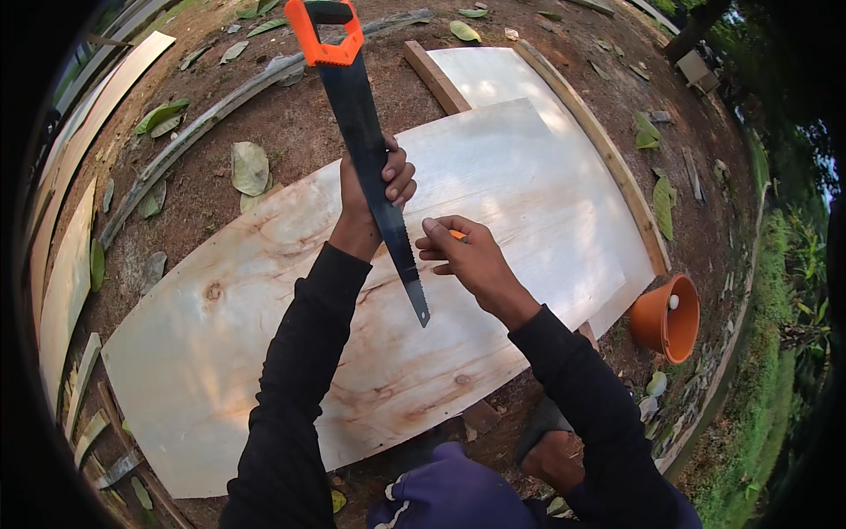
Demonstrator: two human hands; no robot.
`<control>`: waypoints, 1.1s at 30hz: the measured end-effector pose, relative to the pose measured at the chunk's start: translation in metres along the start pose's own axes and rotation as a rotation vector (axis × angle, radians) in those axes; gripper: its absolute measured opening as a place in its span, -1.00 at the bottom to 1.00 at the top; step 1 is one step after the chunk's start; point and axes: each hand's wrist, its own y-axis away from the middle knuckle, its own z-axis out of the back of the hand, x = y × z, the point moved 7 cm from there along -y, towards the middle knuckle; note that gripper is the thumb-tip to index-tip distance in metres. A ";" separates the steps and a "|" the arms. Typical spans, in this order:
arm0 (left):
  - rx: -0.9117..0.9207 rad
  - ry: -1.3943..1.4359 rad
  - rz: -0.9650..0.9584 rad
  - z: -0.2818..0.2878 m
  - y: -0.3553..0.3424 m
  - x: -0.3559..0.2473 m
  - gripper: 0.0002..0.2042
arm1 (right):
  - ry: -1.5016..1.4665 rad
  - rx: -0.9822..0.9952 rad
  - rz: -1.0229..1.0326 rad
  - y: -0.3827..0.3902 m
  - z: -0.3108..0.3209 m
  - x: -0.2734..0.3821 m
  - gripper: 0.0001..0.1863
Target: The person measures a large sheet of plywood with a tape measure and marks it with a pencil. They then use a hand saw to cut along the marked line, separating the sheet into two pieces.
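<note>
A hand saw [366,132] with a dark blade and an orange and black handle is held with its handle at the top, its tip pointing down. My left hand [374,189] wraps round the middle of the blade, thumb side hidden partly behind it. Just right of the toothed edge, my right hand [467,256] is closed in a pinch. A small bit of orange shows between its fingers; the rest of that object is hidden. Beneath both hands lies a large pale plywood sheet [238,379] with brown stains and knots.
A second pale sheet [476,75] lies under the far end of the plywood, beside a long timber batten [599,145]. An orange bucket [648,322] stands at the right. Wood strips [66,273] and dry leaves [250,167] lie on the brown soil at left.
</note>
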 end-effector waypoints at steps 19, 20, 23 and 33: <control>-0.627 -1.405 -0.066 0.081 -0.034 -0.065 -0.61 | 0.061 -0.511 0.300 -0.013 0.086 -0.051 -0.75; -0.629 -1.523 -0.129 0.084 -0.037 -0.075 -0.57 | 0.094 -0.495 0.282 -0.012 0.083 -0.052 -0.75; -0.590 -1.796 -0.142 0.092 -0.048 -0.086 -0.44 | 0.300 -0.551 0.351 -0.010 0.077 -0.054 -0.76; -0.555 -1.283 0.307 0.147 -0.090 -0.069 -0.47 | 0.858 -0.672 0.528 -0.003 0.066 -0.048 -0.65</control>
